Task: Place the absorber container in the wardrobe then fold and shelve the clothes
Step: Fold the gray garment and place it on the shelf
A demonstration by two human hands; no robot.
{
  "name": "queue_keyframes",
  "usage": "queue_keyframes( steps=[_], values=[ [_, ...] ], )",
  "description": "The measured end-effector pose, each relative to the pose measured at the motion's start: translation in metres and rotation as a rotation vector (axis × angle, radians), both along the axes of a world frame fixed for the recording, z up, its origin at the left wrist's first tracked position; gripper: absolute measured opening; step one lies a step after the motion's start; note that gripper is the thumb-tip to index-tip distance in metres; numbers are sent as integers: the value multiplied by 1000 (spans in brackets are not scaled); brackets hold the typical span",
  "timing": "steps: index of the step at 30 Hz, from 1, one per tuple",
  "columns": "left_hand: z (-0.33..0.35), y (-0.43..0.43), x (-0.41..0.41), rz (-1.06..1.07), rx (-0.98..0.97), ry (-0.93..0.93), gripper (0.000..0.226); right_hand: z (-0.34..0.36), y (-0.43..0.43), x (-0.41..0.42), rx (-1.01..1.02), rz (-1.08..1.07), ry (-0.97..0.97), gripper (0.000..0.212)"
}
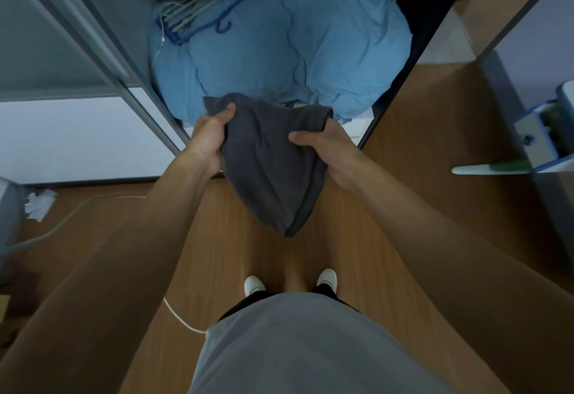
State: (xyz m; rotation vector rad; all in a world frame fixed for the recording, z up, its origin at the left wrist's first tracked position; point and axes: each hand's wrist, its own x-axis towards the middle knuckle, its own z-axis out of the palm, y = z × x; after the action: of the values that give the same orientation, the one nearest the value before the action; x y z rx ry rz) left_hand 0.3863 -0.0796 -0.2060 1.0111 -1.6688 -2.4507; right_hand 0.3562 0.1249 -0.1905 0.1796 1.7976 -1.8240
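A dark grey garment point(270, 170) hangs bunched in front of me, held at its top by both hands. My left hand point(208, 139) grips its left upper edge, thumb on top. My right hand point(329, 151) grips its right side, thumb pressed across the cloth. The lower end of the garment droops to a point above the floor. Beyond it stands the open wardrobe point(124, 61), its bottom filled by a crumpled light blue duvet point(298, 52). No absorber container is visible.
A bundle of blue and white hangers point(198, 11) lies on the duvet's left side. The sliding wardrobe door point(56, 52) is at left. A white cable point(183, 319) runs over the wooden floor. Crumpled tissue point(38, 204) lies at left, and a blue-and-white appliance point(540, 139) at right.
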Motion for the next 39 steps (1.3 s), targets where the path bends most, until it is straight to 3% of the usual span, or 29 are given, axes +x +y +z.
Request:
queue_keyframes(
  steps=[5,8,11,13,17,19,21,28,32,39],
  values=[
    [-6,-9,9,-86,-6,-43,54,-7,-7,-7,-210,-181,-150,47],
    [-10,-14,16,-158,-97,-63,53,-8,-12,-14,-296,-307,-294,44],
    [-9,-16,8,-23,-124,-28,27,-12,-13,-19,-206,-306,-298,42],
    [-7,-16,0,55,-153,-42,22,-16,-11,-22,-95,-289,-271,49],
    [-7,-17,-8,49,-445,-120,60,-20,-11,-27,13,-294,-242,56],
    [-6,-18,-8,34,-496,-96,53,-19,-13,-28,23,-293,-239,62],
    [-2,-19,-8,59,-406,-44,37,-16,-12,-28,-29,-287,-201,66],
    [9,-21,-9,144,-176,-58,22,-8,-4,-12,-188,-21,113,38],
    [9,-31,-8,98,-282,-102,25,-10,-11,-9,-86,-48,133,36],
    [14,-29,-9,24,-506,-73,17,-3,-3,-33,139,30,-52,31]
  ],
)
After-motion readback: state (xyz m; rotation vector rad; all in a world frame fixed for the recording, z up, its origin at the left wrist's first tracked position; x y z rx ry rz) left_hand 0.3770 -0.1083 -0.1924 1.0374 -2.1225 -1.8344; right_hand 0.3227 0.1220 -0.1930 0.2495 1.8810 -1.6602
